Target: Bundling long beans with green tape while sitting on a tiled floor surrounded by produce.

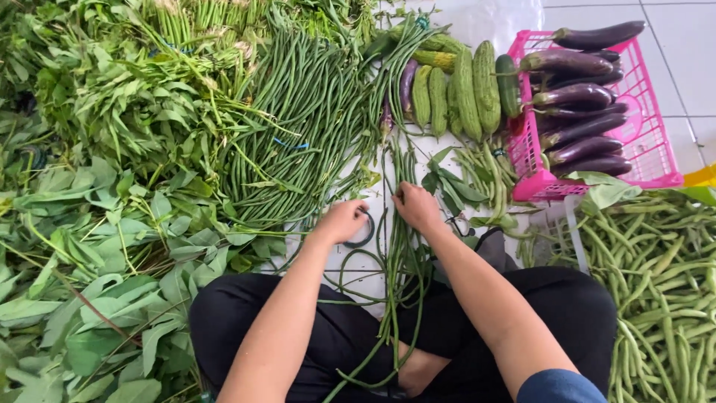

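1. My left hand (341, 221) is curled, its fingers on a dark ring (363, 230) lying on the floor; whether it grips the ring I cannot tell.
2. One bundle of long beans (400, 254) runs between my two hands and down over my lap.
3. My right hand (418, 207) pinches the bundle's strands, fingers narrow.
4. Beyond the left hand lies a big heap of long beans (298, 127), leafy greens (89, 224) farther left.
5. Beyond the right hand: about five bitter gourds (468, 93), then one pink basket (656, 142) holding roughly nine eggplants (574, 95).
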